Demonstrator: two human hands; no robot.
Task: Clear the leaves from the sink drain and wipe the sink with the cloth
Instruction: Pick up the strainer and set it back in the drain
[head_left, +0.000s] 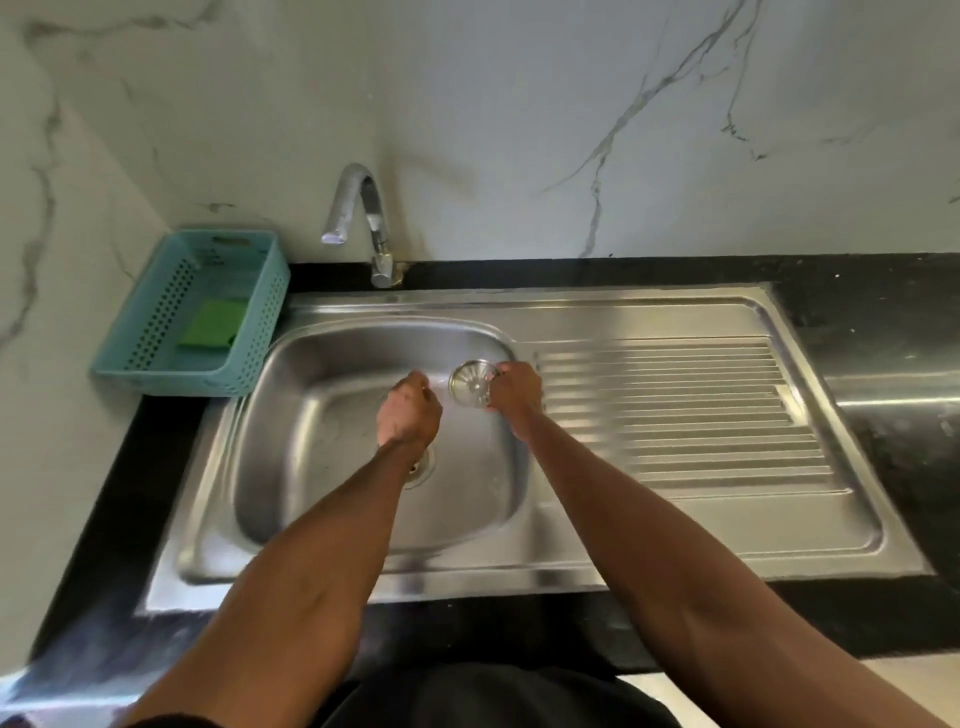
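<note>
Your right hand (515, 392) pinches the rim of the round metal strainer (471, 382), held clear of the basin floor and tipped so its inside faces you — a sensible hold, in my judgement, for checking it and keeping drips inside the sink (322, 519).

Your left hand (409, 413) sits just left of the strainer, knuckles up and fingers curled. Whether those fingers hold anything, leaves included, you cannot tell from this angle; the fingertips are turned away.

The drain opening (420, 467) lies directly below your left wrist, partly hidden by it. No leaves can be made out in the strainer or at the drain; blur prevents a firm finding.

Findings on the second part of the task:
1. No cloth is clearly in view. The only candidate is a green pad (214, 323) lying in the teal basket (156, 332), well to the left of your left hand, on the black tabletop (883, 301) beside the basin.
2. The tap (363, 218) stands beyond both hands, with no water visible.

Judgement: you are at the strainer-emptying step — wiping has not begun.
</note>
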